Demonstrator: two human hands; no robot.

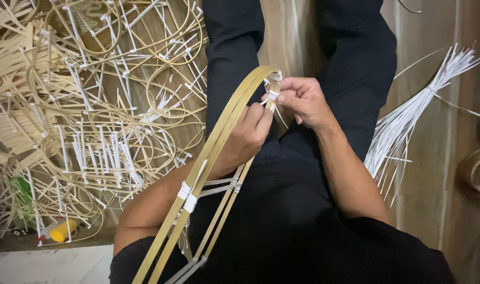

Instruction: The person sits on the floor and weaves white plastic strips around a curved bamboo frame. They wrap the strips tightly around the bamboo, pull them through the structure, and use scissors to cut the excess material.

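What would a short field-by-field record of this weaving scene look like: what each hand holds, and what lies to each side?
Left hand: grips the bent bamboo strip frame near its curved top
Right hand: pinches a white binding strip at the frame's top
Frame bindings: white ties lower on the strips
Left side: pile of finished bamboo hoops with white ties
Right side: bundle of loose white strips on the wooden floor
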